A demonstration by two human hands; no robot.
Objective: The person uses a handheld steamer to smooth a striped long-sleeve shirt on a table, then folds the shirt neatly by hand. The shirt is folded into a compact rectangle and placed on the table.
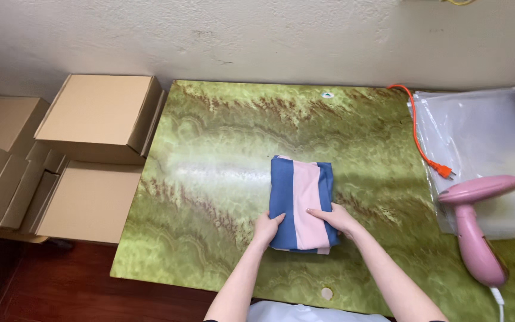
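**Both hands on a folded blue and pink cloth**

A folded cloth point(301, 203), blue with a broad pink stripe running down its length, lies near the middle of a green marbled worktop point(222, 179). It forms a neat upright rectangle, its near end a little narrower than its far end.

The left hand point(266, 227) sits at the near left corner of the cloth, fingers curled over the blue edge and gripping it. The right hand point(336, 218) lies on the near right part, palm down, fingers spread flat and pointing left across the pink stripe, pressing rather than grasping. Both forearms reach in from the bottom edge of the view, where a pale blue garment point(311, 313) on the person shows.

To the right, a pink handheld steamer point(478, 229) lies on the worktop, its head overlapping a stack of clear plastic bags point(484, 143). A white cord point(499, 305) leaves its handle at the near end. An orange cable point(419, 134) runs down the left edge of the bags and ends in an orange plug point(444, 172).

Left of the worktop stand several plain cardboard boxes point(99, 116), stacked and set side by side, some closed and some with flaps loose. A rough pale wall point(239, 36) runs behind everything, and dark reddish floor point(73, 286) shows at the lower left.
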